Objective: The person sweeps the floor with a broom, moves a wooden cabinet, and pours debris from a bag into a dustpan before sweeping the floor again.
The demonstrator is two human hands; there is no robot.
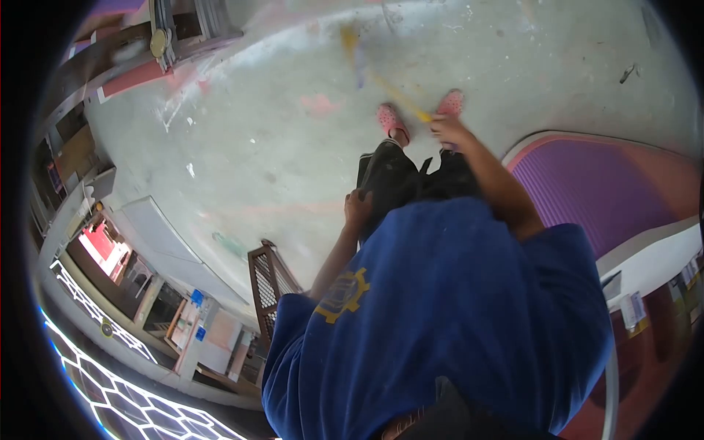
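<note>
I look down over my blue shirt, black trousers and pink shoes on a grey concrete floor. My right hand is closed around a thin yellow stick, which runs blurred from the hand up and to the left over the floor; its far end near the top is smeared. My left hand rests against my left thigh on the trousers, fingers curled, and holds nothing that I can see.
A purple roller shutter with a pink frame stands at the right. A brown wooden lattice piece stands at my left side. Shelves and a red-edged counter line the upper left. Hexagonal light panels glow at the lower left.
</note>
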